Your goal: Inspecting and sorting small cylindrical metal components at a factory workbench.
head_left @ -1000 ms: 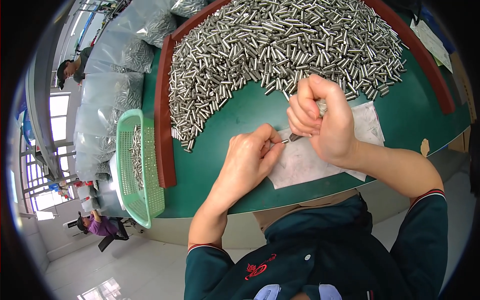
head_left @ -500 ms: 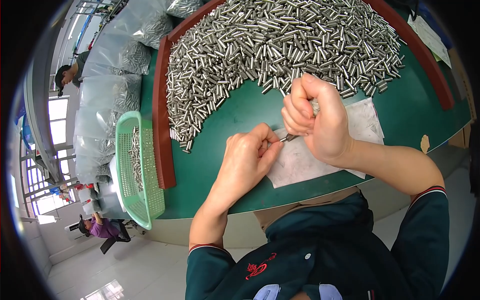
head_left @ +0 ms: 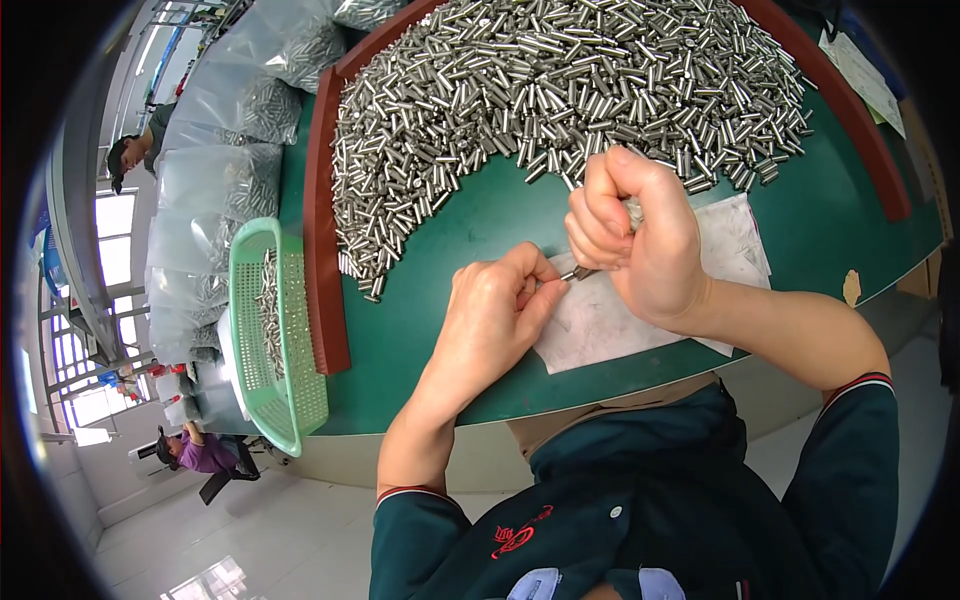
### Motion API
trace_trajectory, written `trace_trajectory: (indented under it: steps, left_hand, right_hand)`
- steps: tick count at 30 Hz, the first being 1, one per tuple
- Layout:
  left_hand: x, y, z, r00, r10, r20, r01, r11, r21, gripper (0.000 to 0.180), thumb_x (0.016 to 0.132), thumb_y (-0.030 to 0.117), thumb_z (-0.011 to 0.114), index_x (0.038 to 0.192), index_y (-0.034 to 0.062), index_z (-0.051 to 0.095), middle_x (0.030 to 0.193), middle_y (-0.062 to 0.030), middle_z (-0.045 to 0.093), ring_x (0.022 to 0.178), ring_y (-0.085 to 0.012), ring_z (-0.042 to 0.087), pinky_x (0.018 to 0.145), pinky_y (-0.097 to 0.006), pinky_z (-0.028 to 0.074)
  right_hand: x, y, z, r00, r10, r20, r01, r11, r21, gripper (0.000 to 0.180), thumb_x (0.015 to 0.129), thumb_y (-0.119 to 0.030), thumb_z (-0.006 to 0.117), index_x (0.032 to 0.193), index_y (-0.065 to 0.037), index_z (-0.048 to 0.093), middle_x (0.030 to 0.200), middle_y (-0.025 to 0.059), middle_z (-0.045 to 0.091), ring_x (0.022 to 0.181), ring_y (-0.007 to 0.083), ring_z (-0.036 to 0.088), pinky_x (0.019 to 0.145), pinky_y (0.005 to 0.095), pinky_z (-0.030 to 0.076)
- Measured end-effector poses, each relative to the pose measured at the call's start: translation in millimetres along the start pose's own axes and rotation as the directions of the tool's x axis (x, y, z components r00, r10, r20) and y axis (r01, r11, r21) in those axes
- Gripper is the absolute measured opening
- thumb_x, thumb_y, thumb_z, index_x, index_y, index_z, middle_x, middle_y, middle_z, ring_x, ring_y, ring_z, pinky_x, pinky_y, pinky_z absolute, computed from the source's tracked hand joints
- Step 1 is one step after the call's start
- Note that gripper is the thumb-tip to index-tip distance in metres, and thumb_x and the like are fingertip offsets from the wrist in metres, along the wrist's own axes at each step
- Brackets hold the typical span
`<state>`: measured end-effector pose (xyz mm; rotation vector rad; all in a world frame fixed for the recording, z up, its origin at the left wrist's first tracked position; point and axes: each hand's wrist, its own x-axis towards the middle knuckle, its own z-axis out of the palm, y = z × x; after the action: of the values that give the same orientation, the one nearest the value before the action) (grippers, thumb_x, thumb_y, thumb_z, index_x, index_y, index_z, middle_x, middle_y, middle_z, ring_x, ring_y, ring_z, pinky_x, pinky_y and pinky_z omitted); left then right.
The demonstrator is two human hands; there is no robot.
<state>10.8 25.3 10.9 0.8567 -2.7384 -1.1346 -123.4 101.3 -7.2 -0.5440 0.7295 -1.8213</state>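
Tabletop: one, green (head_left: 450, 230); carries all items below.
Pin pile: one (head_left: 560, 80); short metal pins, too many to count, axes in mixed directions; beyond both hands.
Bags: clear (head_left: 255, 110), at least five, overlapping in a row along the left; grey contents.
Rails: red-brown (head_left: 325, 250), three lengths visible; two meet at the upper left, one stands at the right of the pile.
Basket: one, green, perforated (head_left: 318, 390); long side parallel to the left rail; contains loose pins, uncounted.
Sheet: white, smudged (head_left: 600, 335); lies under the right hand; number of layers cannot be told.
Hands: two, near each other. Left hand (head_left: 490, 305) pinches one pin between thumb and forefinger; right hand (head_left: 650, 245) is curled in a fist around one tool.
Tool: dark tip (head_left: 583, 272) protrudes from the fist toward the pin.
Held pin: one (head_left: 567, 277); located at the left fingertips, between the hands; long axis points right and slightly away from the body, toward the tool tip. Pin-to-tip contact cannot be told.
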Motion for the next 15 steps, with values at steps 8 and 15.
trace_trajectory:
  steps: [8,15]
  left_hand:
    - [3.8,-6.9,3.0,0.999,-0.039,0.017,0.04,0.996,-0.083,0.01,0.071,0.002,0.062,0.067,-0.002,0.054,0.046,-0.0034,0.043,0.041,-0.0111,0.036,0.041,-0.026,0.03]
    - [5.1,-3.3,2.2,1.0,0.003,-0.021,-0.005,0.997,-0.071,0.01,0.069,0.003,0.061,0.065,-0.0014,0.053,0.043,-0.0088,0.042,0.037,-0.02,0.041,0.041,-0.032,0.034]
  right_hand:
    - [-2.9,4.8,6.2,0.999,-0.05,-0.013,0.049,0.996,-0.072,0.036,0.088,-0.024,0.029,0.055,-0.01,0.029,0.044,-0.0023,0.025,0.041,0.0067,0.018,0.04,0.0228,0.017]
    - [-5.8,3.6,9.2,0.994,-0.109,-0.005,0.103,0.957,-0.273,0.028,0.081,-0.015,0.034,0.055,-0.003,0.032,0.05,0.0025,0.034,0.046,0.0084,0.029,0.041,0.0247,0.025]
